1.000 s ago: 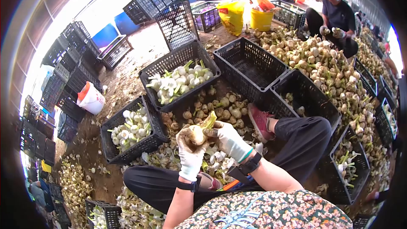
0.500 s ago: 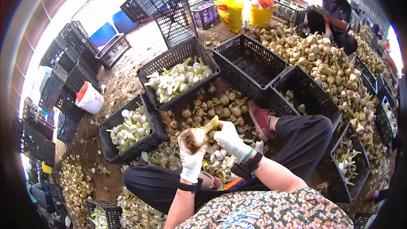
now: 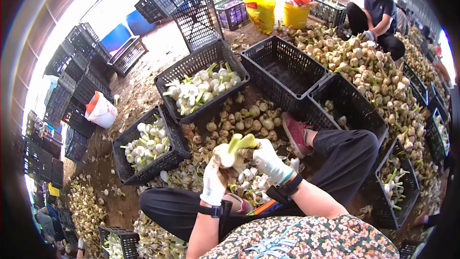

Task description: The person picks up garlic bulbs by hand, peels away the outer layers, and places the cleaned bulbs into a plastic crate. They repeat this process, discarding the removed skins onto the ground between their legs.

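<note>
A garlic bulb (image 3: 227, 156) with a thick pale-green stem lies in my gloved left hand (image 3: 214, 176), whose fingers wrap round its lower left side. My gloved right hand (image 3: 269, 161) is closed at the bulb's right, pinching brownish outer skin beside the stem. Below both hands, peeled skins and loose bulbs (image 3: 249, 182) cover the ground between my legs. Beyond them lie more unpeeled bulbs (image 3: 254, 119). Clean white bulbs fill part of a black crate (image 3: 163, 73) ahead and another crate (image 3: 125, 176) to the left.
Two dark crates (image 3: 287, 93) (image 3: 352, 88) stand ahead right, beside a large garlic heap (image 3: 364, 67). A co-worker (image 3: 381, 14) sits behind it. A crate (image 3: 412, 196) with stemmed garlic is at right. A white bucket (image 3: 103, 112) and stacked crates are at left.
The bulb has tilted, its stem now showing more upright and bent to the right. My right hand has shifted slightly right and down, with skin pulled at the stem. The co-worker's hands have lowered.
</note>
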Available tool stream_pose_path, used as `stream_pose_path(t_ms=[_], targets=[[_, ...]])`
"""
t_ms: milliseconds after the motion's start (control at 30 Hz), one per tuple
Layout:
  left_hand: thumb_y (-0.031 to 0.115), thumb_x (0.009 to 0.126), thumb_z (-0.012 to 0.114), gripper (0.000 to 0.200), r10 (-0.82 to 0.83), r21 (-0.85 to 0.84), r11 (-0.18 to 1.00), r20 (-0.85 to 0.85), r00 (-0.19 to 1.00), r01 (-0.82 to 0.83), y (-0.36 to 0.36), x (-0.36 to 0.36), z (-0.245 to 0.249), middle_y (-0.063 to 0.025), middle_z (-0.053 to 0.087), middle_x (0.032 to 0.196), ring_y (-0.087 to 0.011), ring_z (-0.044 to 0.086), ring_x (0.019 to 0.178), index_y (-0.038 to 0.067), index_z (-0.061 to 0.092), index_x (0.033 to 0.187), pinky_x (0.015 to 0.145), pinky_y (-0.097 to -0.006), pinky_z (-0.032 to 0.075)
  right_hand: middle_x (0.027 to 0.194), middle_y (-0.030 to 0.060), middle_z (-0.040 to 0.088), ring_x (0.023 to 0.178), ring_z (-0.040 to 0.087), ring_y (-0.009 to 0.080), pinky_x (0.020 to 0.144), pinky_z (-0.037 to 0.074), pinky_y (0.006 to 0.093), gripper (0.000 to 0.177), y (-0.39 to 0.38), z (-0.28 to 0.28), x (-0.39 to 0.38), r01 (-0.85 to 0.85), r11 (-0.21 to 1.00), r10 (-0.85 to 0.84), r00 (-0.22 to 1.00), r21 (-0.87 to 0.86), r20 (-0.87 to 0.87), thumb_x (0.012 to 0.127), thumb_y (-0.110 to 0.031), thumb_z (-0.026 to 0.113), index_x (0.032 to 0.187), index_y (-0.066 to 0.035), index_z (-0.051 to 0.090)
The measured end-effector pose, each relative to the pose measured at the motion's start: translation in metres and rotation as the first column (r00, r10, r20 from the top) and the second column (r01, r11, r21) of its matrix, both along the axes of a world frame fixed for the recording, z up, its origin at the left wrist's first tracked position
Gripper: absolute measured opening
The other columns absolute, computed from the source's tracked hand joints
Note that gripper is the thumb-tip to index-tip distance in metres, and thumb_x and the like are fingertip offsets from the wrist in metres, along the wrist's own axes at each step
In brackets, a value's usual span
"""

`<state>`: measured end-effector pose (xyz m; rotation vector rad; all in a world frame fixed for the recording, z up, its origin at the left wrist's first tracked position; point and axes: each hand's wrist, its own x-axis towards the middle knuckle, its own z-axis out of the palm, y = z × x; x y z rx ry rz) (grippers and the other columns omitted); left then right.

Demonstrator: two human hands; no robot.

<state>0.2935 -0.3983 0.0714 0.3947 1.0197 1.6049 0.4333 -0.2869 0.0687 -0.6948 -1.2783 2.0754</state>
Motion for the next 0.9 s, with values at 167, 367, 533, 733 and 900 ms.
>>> stream_pose_path(t_ms=[167, 367, 533, 733, 900], targets=[[-0.01, 0.08, 0.07, 0.062, 0.199, 0.087, 0.979, -0.629, 0.752, -0.187, 0.0, 0.021, 0.008, -0.0093, 0.06, 0.121, -0.0172, 0.062, 0.105, 0.005, 0.045, 0.135, 0.091, -0.0296, 0.053, 0.08, 0.0001, 0.068, 0.071, 0.06, 0.0067, 0.063, 0.049, 0.0246, 0.014, -0.003, -0.009, -0.007, -0.051, 0.969, 0.039, 0.998, 0.24, 0.056, 0.088, 0.001, 0.058, 0.097, 0.002, 0.068], [-0.009, 0.075, 0.074, 0.071, 0.15, 0.233, 0.965, -0.11, 0.983, -0.122, -0.013, -0.004, 0.003, -0.0096, 0.059, 0.121, -0.02, 0.063, 0.105, 0.006, 0.043, 0.137, 0.086, -0.0294, 0.056, 0.079, 0.0048, 0.068, 0.072, 0.063, 0.0122, 0.067, 0.053, 0.0289, 0.015, 0.021, -0.008, 0.009, 0.168, 0.924, -0.172, 0.985, -0.344, 0.02, 0.09, -0.007, 0.059, 0.101, 0.0, 0.066], [-0.003, 0.071, 0.08, 0.077, 0.088, 0.102, 0.994, -0.63, 0.771, -0.03, -0.017, -0.013, 0.001, -0.0096, 0.055, 0.127, -0.0206, 0.059, 0.109, 0.004, 0.042, 0.138, 0.094, -0.0302, 0.051, 0.106, 0.0207, 0.066, 0.101, 0.064, 0.0367, 0.087, 0.051, 0.0397, 0.043, 0.018, -0.007, 0.02, -0.136, 0.639, -0.397, 0.784, 0.757, 0.477, 0.082, -0.025, 0.072, 0.117, -0.001, 0.065], [0.003, 0.064, 0.084, 0.075, 0.075, 0.048, 0.996, -0.905, 0.418, -0.073, -0.01, 0.001, 0.005, -0.013, 0.051, 0.12, -0.023, 0.055, 0.113, 0.003, 0.049, 0.131, 0.098, -0.034, 0.047, 0.083, 0.0136, 0.065, 0.081, 0.064, 0.0352, 0.072, 0.052, 0.0428, 0.022, -0.005, 0.041, 0.003, -0.245, 0.341, -0.251, 0.907, 0.907, 0.339, 0.069, -0.008, 0.065, 0.09, -0.002, 0.069], [-0.005, 0.07, 0.071, 0.067, -0.007, -0.017, 1.0, -0.724, 0.69, -0.008, -0.013, 0.008, 0.009, -0.0096, 0.052, 0.128, -0.0194, 0.054, 0.117, 0.003, 0.047, 0.133, 0.099, -0.0309, 0.047, 0.08, 0.0179, 0.063, 0.078, 0.064, 0.0362, 0.067, 0.052, 0.0435, 0.016, -0.004, 0.045, -0.002, -0.385, 0.223, -0.298, 0.848, 0.896, 0.439, 0.071, -0.014, 0.064, 0.08, -0.001, 0.063]])
